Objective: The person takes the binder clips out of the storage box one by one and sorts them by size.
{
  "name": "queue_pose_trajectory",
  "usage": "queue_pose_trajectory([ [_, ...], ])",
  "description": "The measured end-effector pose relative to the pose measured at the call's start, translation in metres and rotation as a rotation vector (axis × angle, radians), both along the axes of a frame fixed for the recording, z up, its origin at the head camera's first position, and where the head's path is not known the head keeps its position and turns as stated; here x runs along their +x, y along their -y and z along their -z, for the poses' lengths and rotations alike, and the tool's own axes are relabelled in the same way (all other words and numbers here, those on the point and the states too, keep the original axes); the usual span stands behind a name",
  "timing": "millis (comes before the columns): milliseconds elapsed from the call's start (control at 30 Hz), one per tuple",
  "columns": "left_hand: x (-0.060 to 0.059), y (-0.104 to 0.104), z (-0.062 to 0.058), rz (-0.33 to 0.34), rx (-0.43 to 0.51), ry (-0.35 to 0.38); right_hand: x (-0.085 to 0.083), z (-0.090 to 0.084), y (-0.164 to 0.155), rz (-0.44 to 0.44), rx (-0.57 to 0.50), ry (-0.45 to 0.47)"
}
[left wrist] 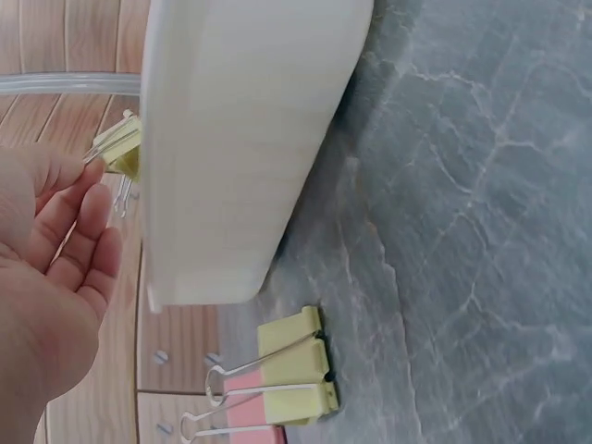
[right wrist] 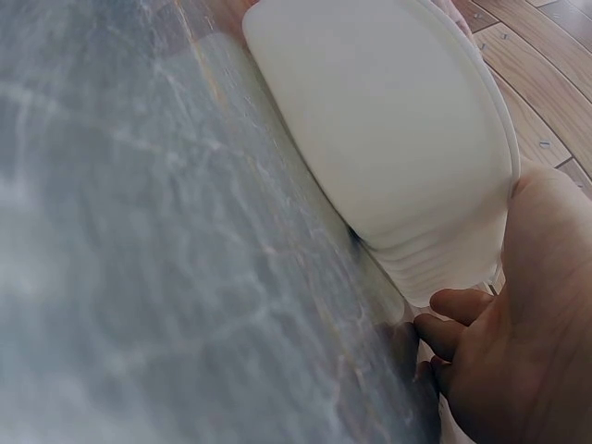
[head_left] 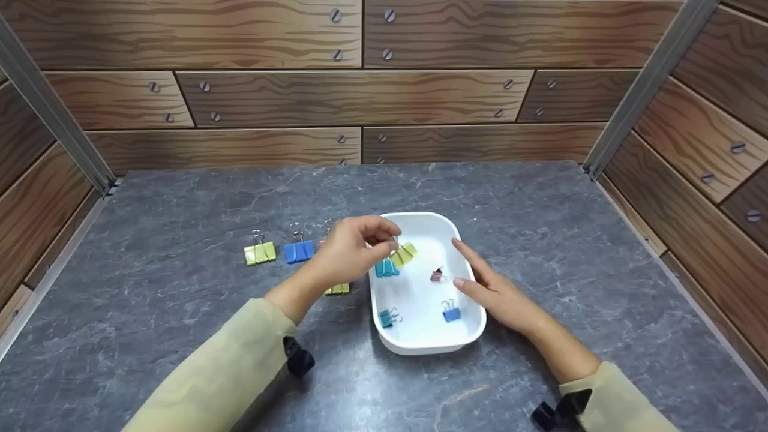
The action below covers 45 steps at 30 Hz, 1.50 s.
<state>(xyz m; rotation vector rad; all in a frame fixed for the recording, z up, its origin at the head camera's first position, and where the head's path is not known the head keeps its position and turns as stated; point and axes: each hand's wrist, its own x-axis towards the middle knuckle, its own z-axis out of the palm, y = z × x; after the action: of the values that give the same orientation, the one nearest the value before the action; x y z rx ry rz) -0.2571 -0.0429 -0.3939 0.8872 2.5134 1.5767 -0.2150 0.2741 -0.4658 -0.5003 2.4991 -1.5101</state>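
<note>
Left hand has thumb and forefinger pinching a yellow binder clip by a wire handle, up over the left half of a white tub. Left wrist view puts the clip around rim height, so not resting on the bottom. Right hand straddles the tub's right rim, thumb over the inside, other fingers outside, holding it; can't tell how firmly.

Clip's tilted: the gripped handle points up toward the fingertips, the other one hangs away, and the body's long axis slants from near-left to far-right.

Inside the tub I see two teal binder clips by the left wall, a blue binder clip and a small dark pink clip. Left of it on the tabletop: more yellow, blue and pink ones, some half hidden by the arm.

Those look lined up, so my guess is this one's being picked out. If so, next it needs lifting clear of the left rim without snagging that loose handle, then setting down by the row.
</note>
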Motion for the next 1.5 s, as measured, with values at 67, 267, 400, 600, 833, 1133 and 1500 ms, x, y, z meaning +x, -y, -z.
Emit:
queue_pose_trajectory([
  [67, 0.001, 0.004, -0.003, -0.024, 0.031, 0.009, 0.0, 0.0, 0.0, 0.0, -0.002, 0.001],
  [267, 0.004, 0.022, -0.015, -0.095, 0.146, 0.028, 0.0, 0.0, 0.0, 0.006, 0.006, -0.019],
  [400, 0.007, 0.04, -0.02, -0.14, 0.165, 0.023, 0.001, 0.0, 0.0, 0.006, 0.003, -0.019],
  [600, 0.012, 0.067, -0.016, -0.212, 0.122, -0.018, 0.001, 0.0, -0.001, 0.015, 0.019, -0.019],
  [833, 0.015, 0.09, 0.001, -0.263, 0.087, 0.032, 0.0, 0.001, -0.002, 0.02, 0.032, -0.02],
  [1133, 0.013, 0.106, 0.015, -0.327, 0.025, 0.052, 0.001, 0.002, -0.003, 0.016, 0.009, -0.009],
  [1500, 0.014, 0.118, 0.029, -0.355, 0.007, 0.056, -0.001, 0.0, 0.0, 0.014, 0.018, -0.01],
])
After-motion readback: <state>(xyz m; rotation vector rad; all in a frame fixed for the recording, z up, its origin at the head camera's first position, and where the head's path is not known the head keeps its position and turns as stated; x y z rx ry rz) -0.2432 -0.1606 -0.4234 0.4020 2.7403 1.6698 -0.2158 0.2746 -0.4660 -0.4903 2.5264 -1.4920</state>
